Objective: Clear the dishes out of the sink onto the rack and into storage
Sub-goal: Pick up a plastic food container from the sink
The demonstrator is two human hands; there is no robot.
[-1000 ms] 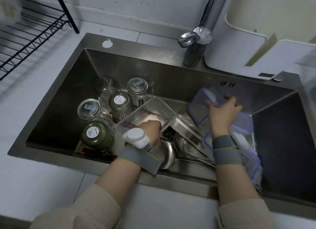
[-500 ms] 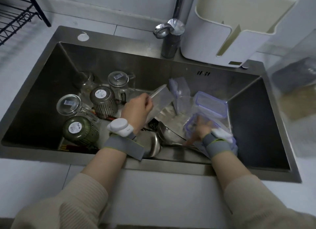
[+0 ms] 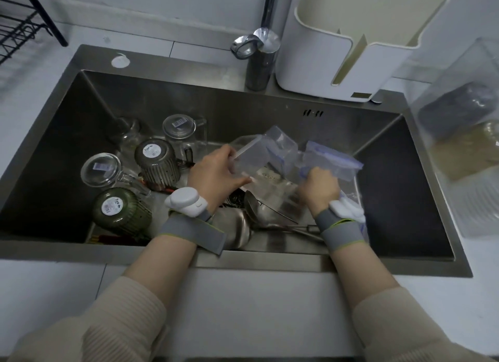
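Inside the steel sink (image 3: 305, 105), my left hand (image 3: 216, 174) grips a clear plastic container (image 3: 252, 157), tilted and lifted off the pile. My right hand (image 3: 320, 186) grips a clear lid with a purple-blue rim (image 3: 333, 163), held up beside that container. Another clear box (image 3: 280, 144) stands just behind them. Below my hands lie a metal ladle (image 3: 256, 205), a steel bowl (image 3: 237, 229) and flat metal pieces. Several upturned glass mugs and ribbed cups, among them a green one (image 3: 118, 213), fill the sink's left half.
The black wire dish rack (image 3: 19, 32) stands on the counter at far left. A tap (image 3: 259, 45) rises behind the sink, next to a white plastic holder (image 3: 348, 43). A clear container with sponges (image 3: 467, 135) sits on the counter at right.
My left hand has lifted the clear container and tilted it. My right hand has come up from the pile gripping the purple-rimmed lid. The view has shifted slightly right.
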